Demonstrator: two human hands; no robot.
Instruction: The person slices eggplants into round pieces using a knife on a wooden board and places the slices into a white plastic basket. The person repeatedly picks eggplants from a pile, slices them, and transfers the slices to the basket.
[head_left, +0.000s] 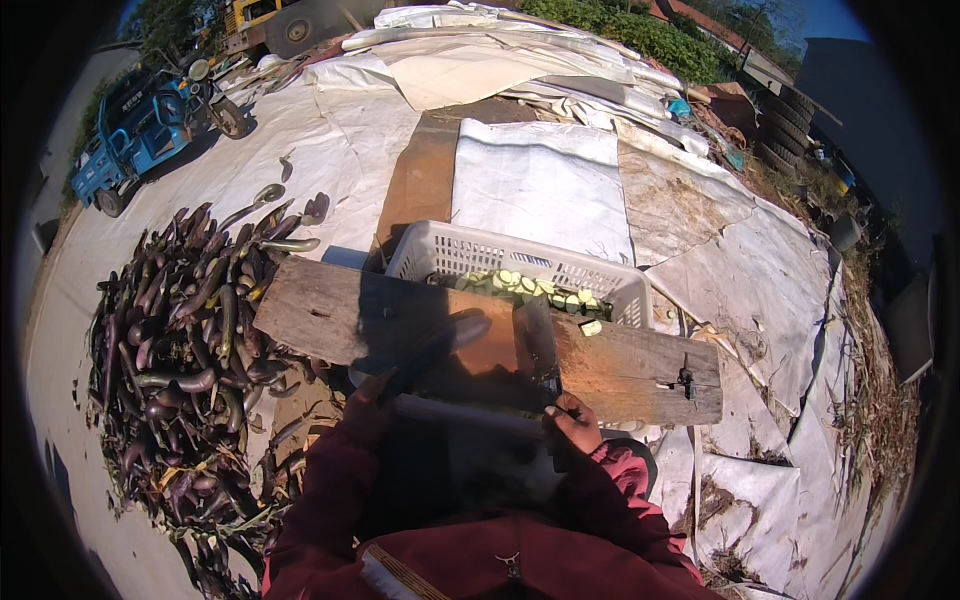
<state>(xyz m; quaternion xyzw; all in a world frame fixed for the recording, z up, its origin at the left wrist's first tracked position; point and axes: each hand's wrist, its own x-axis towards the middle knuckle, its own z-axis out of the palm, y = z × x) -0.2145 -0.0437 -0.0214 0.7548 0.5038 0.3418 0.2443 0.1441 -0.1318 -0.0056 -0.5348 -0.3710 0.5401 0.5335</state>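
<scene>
My left hand (367, 409) grips the near end of a long dark eggplant (457, 331), which points away to the upper right above a worn wooden board (637, 360). My right hand (574, 427) is closed on the handle of a broad-bladed knife (537, 341), its blade across the board. The board lies over a white plastic crate (637, 292). Pale cut eggplant slices (517, 283) fill part of the crate behind the board, and a single slice (591, 328) sits at the board's far edge. Shadow hides much of both hands' fingers.
A large heap of eggplants (202, 330) covers the ground at left, with a few loose ones beyond it. White sheeting (540, 187) spreads around the crate. A blue cargo tricycle (142, 135) stands at the upper left, and stacked tyres (784, 127) are at the upper right.
</scene>
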